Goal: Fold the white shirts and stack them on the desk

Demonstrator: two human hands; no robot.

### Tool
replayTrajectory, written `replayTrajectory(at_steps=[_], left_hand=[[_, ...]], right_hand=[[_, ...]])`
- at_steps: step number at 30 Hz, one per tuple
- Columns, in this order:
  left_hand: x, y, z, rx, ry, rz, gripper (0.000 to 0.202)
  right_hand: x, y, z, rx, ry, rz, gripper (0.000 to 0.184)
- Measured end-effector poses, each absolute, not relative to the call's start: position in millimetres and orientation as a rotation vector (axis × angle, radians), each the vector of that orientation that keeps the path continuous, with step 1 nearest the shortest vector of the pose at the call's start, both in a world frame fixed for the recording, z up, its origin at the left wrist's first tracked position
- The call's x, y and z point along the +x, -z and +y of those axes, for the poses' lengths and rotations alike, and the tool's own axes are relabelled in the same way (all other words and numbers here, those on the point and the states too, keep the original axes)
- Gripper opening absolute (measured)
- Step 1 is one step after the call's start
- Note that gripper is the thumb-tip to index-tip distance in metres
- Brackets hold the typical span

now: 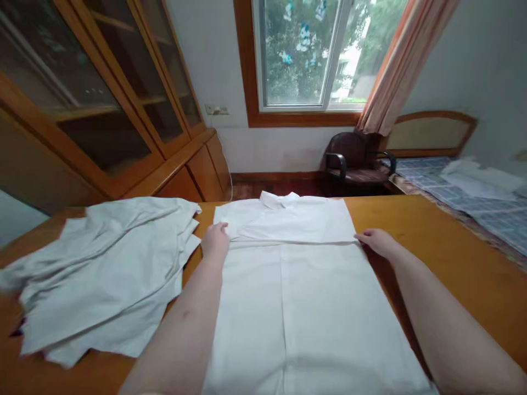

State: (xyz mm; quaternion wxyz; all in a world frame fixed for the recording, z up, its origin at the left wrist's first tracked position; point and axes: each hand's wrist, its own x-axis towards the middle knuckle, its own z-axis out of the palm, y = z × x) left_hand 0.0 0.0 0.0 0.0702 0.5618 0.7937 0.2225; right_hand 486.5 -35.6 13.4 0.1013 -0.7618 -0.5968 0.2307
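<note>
Head view: white shirt (pixel 317 302) spread on desk (pixel 415 236), centre to bottom of frame. Left hand (pixel 215 240) and right hand (pixel 377 242) pinch opposite side edges, each grip closed on shirt at crosswise fold (pixel 304 242). Uneven pull could skew fold; slack hold could leave creases.

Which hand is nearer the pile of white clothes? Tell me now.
Left. The left hand is just right of the pile, at the left edge of the shirt; the right hand is farther off, at the shirt's right edge.

Arms (pixel 186 315) outstretched, left grip (pixel 216 240), right grip (pixel 375 241) pinching
</note>
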Motion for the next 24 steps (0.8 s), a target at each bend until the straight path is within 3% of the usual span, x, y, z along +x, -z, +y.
replayTrajectory(at_steps=[7, 24], left_hand=[[2.6, -0.7, 0.0, 1.687, -0.700, 2.387, 0.033], [0.9, -0.3, -0.7, 1.674, -0.766, 2.376, 0.032]], right_hand=[[486.3, -17.7, -37.4, -2.237, -0.757, -1.769, 0.044], [495.4, -8.1, -37.1, -2.083, -0.666, -1.982, 0.020]])
